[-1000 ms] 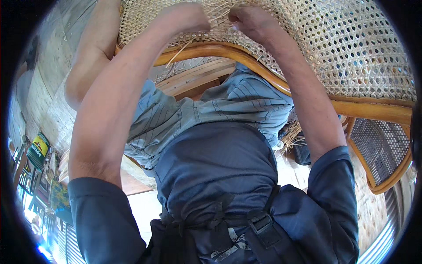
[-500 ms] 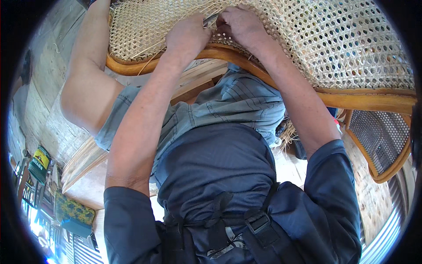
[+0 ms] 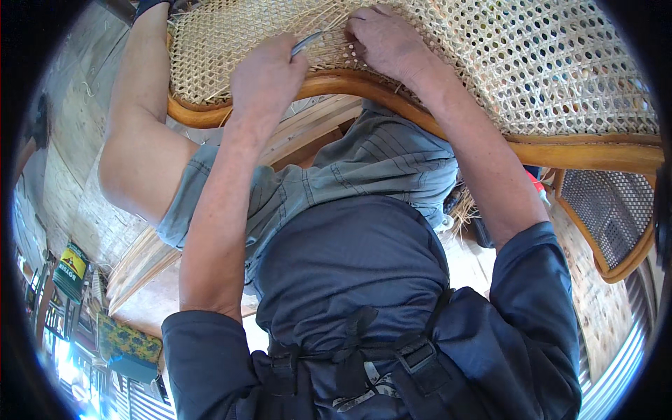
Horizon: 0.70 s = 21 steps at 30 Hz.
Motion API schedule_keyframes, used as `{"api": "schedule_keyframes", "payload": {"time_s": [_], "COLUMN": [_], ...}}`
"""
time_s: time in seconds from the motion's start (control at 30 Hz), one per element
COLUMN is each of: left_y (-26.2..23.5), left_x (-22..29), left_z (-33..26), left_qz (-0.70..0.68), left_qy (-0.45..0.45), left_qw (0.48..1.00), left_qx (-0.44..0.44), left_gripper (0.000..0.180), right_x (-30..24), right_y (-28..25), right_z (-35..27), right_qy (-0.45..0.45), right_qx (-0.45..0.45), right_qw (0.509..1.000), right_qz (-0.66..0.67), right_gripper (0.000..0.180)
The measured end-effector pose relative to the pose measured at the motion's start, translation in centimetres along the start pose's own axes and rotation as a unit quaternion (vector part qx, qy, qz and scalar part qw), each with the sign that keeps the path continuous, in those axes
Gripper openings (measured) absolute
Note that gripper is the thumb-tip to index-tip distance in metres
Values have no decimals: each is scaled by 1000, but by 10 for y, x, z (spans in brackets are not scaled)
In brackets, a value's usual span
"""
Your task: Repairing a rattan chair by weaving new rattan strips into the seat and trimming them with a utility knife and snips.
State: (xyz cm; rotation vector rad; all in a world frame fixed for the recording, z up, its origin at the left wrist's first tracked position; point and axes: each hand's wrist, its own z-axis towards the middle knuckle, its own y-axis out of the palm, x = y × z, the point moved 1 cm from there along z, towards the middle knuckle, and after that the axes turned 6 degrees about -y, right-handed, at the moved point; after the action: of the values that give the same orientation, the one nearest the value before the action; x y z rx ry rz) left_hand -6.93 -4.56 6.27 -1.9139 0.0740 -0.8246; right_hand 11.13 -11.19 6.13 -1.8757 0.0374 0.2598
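Note:
My left hand (image 3: 268,78) is closed round a slim, pointed grey metal tool (image 3: 306,43), whose tip slants up to the right just over the woven cane panel (image 3: 210,49). My right hand (image 3: 388,42) rests on the same panel to the right of the tip. Its fingers are curled, and what they pinch, if anything, is hidden. Loose cane strands (image 3: 318,21) stick up from the weave between the two hands. A curved, varnished wooden frame (image 3: 343,78) borders the panel on my side, below both hands.
My bare leg (image 3: 140,112) stretches along the panel's left end. At the right hangs a smaller caned piece in a wooden frame (image 3: 607,210). A bundle of cane strips (image 3: 143,269) lies at the left, with a green and yellow container (image 3: 70,271) beyond. Loose fibres (image 3: 463,212) lie under the frame.
My left hand has drawn back to the left and slightly down with the metal tool, away from my right hand. My right hand has stayed nearly in place.

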Motion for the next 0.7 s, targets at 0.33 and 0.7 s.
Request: {"api": "schedule_keyframes", "payload": {"time_s": [0.33,0.7], "left_y": [-18,-10], "left_x": [4,-18], "left_z": [-39,-78], "left_qz": [-64,-101], "left_qy": [33,-111], "left_qw": [992,988], "left_qx": [105,-19], "left_gripper": [10,17], "right_x": [1,12], "right_y": [12,13], "right_z": [0,21], "right_qy": [-59,-34], "right_qx": [128,-4], "right_qw": [988,999], "right_qz": [57,41], "right_gripper": [17,15]}}
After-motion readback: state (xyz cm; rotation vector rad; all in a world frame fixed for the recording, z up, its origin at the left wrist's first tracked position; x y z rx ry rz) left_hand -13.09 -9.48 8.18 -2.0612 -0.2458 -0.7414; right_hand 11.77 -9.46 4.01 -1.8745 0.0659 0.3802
